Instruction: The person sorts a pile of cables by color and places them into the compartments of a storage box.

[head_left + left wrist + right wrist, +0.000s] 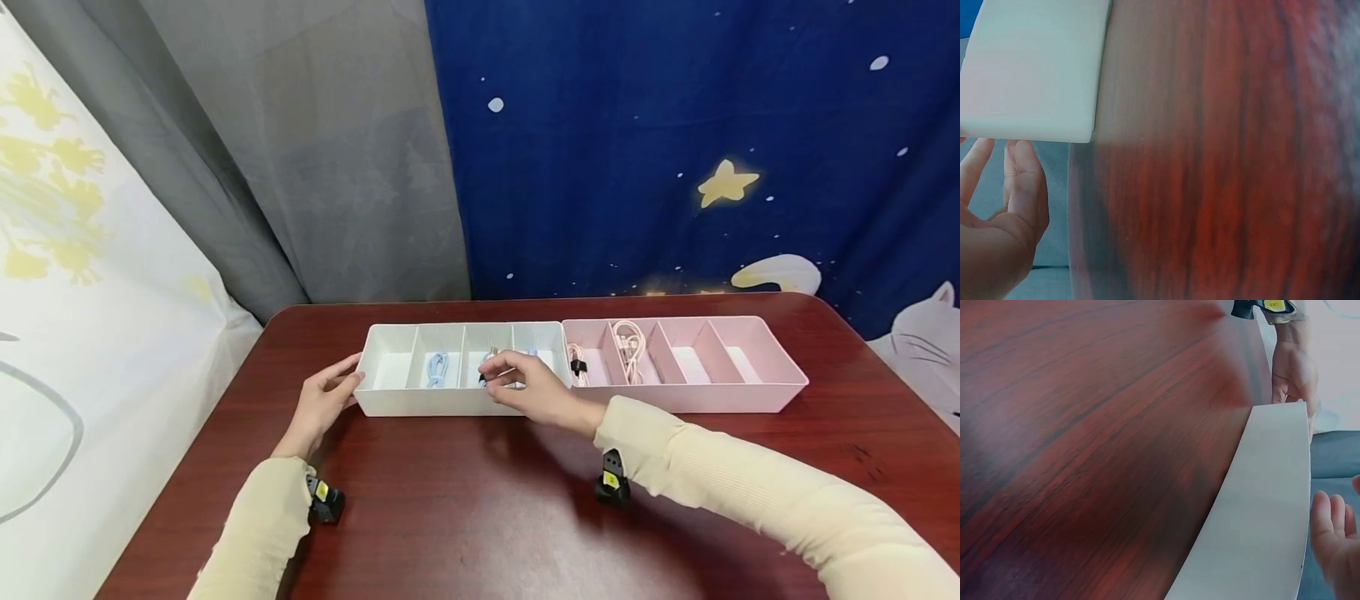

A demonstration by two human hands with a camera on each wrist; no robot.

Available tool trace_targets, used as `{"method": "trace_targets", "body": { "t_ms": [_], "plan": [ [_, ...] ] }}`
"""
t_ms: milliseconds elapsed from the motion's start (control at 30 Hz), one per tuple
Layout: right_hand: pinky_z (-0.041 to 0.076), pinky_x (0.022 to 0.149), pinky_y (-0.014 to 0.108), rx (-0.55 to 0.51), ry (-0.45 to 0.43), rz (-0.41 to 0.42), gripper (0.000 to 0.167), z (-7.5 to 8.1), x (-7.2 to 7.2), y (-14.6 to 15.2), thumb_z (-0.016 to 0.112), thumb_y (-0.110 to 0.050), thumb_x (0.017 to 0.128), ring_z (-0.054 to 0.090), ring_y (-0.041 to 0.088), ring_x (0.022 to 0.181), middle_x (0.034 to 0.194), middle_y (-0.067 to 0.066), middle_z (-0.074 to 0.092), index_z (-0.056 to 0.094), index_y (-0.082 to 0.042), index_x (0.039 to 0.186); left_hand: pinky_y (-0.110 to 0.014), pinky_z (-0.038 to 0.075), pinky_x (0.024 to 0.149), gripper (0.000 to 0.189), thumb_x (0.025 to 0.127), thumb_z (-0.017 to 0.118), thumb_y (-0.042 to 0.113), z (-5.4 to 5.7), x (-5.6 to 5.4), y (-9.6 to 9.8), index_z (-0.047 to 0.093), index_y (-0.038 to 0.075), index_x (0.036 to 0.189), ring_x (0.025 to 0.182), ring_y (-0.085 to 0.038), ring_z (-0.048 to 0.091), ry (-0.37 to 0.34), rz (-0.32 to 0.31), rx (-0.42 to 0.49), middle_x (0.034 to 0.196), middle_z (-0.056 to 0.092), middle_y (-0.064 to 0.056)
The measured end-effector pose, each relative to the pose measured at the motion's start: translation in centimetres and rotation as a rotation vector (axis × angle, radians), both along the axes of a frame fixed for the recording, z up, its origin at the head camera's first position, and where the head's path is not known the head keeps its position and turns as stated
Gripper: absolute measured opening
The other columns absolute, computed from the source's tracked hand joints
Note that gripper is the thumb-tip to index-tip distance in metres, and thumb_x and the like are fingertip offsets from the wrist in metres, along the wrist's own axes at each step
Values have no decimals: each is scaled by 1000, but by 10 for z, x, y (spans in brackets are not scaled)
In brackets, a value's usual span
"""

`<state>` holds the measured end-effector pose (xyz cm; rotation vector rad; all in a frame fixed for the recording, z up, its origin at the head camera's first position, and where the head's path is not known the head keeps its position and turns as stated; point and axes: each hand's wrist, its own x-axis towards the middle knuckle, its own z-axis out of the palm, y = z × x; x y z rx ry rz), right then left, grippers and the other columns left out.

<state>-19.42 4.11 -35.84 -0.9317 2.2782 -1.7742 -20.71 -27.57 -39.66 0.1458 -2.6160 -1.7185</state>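
Note:
In the head view, my left hand (322, 406) touches the left end of a white divided box (431, 403) with extended fingers. The left wrist view shows its fingertips (1025, 153) against the box's end. My right hand (531, 388) is over the box's third compartment, fingers loosely bent, close to a light blue cable with a black strap (482, 380) that the hand partly covers. A bundled light blue cable (437, 368) lies in the second compartment, and a bit of blue (532, 351) shows in the fourth. In the right wrist view, nothing shows in the right fingers (1322, 515).
A pink divided box (720, 398) adjoins the white one's right end. Its first compartment holds a pink cable with a black strap (577, 367), its second a coiled pink cable (630, 350). Both stand on a dark red wooden table (450, 517), with curtains (600, 167) behind.

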Motion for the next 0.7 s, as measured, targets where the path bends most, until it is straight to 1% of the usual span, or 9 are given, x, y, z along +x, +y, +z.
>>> {"method": "trace_targets", "body": {
  "t_ms": [100,167,300,533,700],
  "plan": [
    [48,78,34,21,20,-32,24,1,1,5,56,3,82,58,28,86,102,24,55,54,11,105,-25,49,75,48,88,54,34,0,-1,0,45,17,132,84,-7,56,-2,-5,4,109,52,-18],
    [46,80,36,29,19,-48,25,2,1,10,56,3,82,58,28,87,102,22,56,54,10,105,-25,49,75,48,88,53,34,0,-1,1,45,17,132,84,-7,56,-5,-1,0,109,52,-18],
    [45,81,38,50,16,-84,25,6,2,20,57,3,82,58,28,90,103,20,56,54,8,106,-25,49,75,48,88,53,35,0,-2,2,45,17,132,85,-8,56,-13,3,-8,109,52,-17],
    [47,79,35,54,13,-134,25,7,1,41,57,6,80,55,36,93,104,19,57,55,7,105,-25,49,76,47,88,53,34,0,-2,3,45,17,131,87,-10,56,-13,-2,6,108,52,-17],
    [47,77,30,92,49,-180,25,9,0,55,57,4,81,56,32,92,102,18,58,55,6,106,-23,49,74,49,87,54,35,1,-2,1,45,17,132,85,-8,56,-14,2,8,108,52,-16]
  ]
}}
